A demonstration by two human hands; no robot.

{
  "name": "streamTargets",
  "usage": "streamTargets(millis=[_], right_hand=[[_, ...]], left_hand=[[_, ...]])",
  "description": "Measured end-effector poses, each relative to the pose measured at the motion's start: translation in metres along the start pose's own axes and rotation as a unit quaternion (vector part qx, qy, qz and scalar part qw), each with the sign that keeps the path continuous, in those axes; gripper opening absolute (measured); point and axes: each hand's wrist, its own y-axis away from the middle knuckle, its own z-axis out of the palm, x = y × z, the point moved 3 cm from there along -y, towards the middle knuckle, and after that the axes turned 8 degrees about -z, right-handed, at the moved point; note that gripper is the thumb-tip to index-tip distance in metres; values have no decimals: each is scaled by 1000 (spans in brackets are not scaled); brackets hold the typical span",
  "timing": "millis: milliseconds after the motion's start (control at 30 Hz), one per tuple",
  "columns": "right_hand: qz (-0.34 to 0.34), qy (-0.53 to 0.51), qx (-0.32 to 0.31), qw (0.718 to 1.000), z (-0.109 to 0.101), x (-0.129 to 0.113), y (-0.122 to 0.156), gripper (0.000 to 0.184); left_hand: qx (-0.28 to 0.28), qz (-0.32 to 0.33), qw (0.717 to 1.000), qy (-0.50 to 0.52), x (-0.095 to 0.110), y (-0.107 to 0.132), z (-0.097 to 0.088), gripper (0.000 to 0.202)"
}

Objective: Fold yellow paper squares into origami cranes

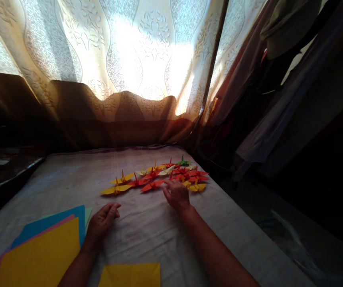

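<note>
Rows of folded paper cranes lie on the cloth-covered surface, among them yellow cranes (116,190), red cranes (138,182), cream cranes (167,171) and a green crane (183,162). My right hand (176,194) reaches to the near edge of the group. Its thumb and fingertips come together at the wing tip of a red paper crane (152,185); the exact contact is hard to see. My left hand (104,219) rests with curled fingers on the cloth, nothing visible in it. Below it lies a creased yellow paper (131,275), cut off by the frame.
A stack of coloured sheets, yellow (40,255) over pink and blue (52,219), lies left of my left arm. The cloth-covered surface (75,171) ends at a curtain (99,107) behind. Clothes (258,123) hang at the right, and a dark table (6,167) stands left.
</note>
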Motion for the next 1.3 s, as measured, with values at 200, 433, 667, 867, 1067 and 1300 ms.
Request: streamTargets(millis=[200, 433, 667, 867, 1067, 1300], right_hand=[[-8, -16, -12, 1000, 11, -32, -11, 27], [20, -8, -36, 999, 19, -37, -26, 23], [41, -9, -38, 998, 17, -39, -24, 25], [52, -22, -25, 998, 10, -39, -19, 29], [63, -44, -29, 997, 5, -34, 21, 21], [90, -74, -61, 991, 0, -22, 84, 21]], left_hand=[[10, 1, 1000, -1, -2, 1, 1, 53], [-15, -4, 1000, -14, -3, -6, -3, 57], [-3, 3, 1000, -4, 1, -2, -2, 50], [-20, 1, 1000, -13, -12, -9, -4, 51], [-12, 5, 999, -35, -10, -13, -5, 49], [-3, 45, 989, -138, 18, 3, 2, 47]])
